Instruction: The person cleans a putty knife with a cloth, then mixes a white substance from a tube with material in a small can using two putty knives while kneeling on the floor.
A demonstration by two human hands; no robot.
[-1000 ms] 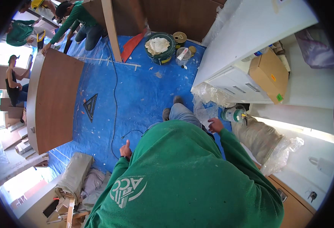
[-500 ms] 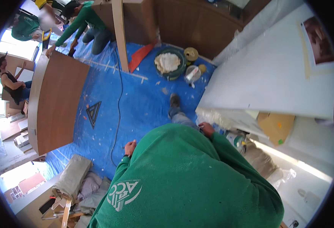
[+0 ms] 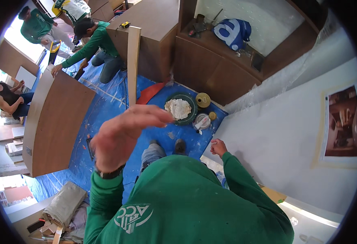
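"While the left hand (image 3: pixel 117 140) is hovering up high, what's it gripping?"

"Nothing, far as I'm seeing; the fingers are stretching out loose, tips overlapping the edge of the dark green bucket (image 3: pixel 193 106) from this angle, not clamping onto anything."

"And the right hand (image 3: pixel 218 148)?"

"It's curling its fingers near the white panel (image 3: pixel 259 126); can't tell if it's pinching something small."

"So where's that bucket sitting?"

"It's resting on the blue sheet (image 3: pixel 158 130), out ahead of the shoes (image 3: pixel 180 146), with white stuff (image 3: pixel 178 108) filling its top; a silver can (image 3: pixel 206 124) is standing just beside it; over at upper left, a co-worker (image 3: pixel 99 42) in green is kneeling and resting a hand on the curved wood panel (image 3: pixel 56 126)."
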